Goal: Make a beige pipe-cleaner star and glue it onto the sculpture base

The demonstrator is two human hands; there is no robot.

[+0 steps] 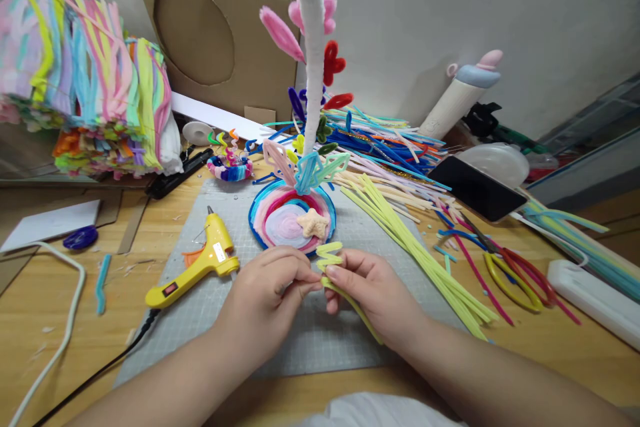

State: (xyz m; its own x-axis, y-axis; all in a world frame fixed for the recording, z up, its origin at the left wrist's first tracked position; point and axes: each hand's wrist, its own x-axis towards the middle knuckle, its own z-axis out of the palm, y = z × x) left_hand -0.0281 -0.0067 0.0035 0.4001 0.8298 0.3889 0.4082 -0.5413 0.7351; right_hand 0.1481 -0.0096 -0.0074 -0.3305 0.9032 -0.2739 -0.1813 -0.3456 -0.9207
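Both hands meet over the front of the cutting mat, at a yellow-green pipe cleaner (pixel 331 254) bent into a zigzag at its upper end. My right hand (pixel 383 287) pinches it between thumb and fingers, and its straight tail hangs down toward me. My left hand (pixel 277 290) is closed, thumb and fingertip pressed on the pipe cleaner's bend. Just beyond the hands stands a pipe-cleaner ornament with a round coiled base (pixel 257 210), a beige star (pixel 313 223) and a tall white stem (pixel 313 67) bearing coloured loops.
A yellow glue gun (pixel 197 267) lies left on the grey cutting mat (pixel 320 353). To the right are loose yellow-green pipe cleaners (pixel 425 260), scissors (pixel 515 273) and a phone (pixel 477 188). Bundled pipe cleaners (pixel 100 73) stand at the back left, beside cardboard (pixel 260 27).
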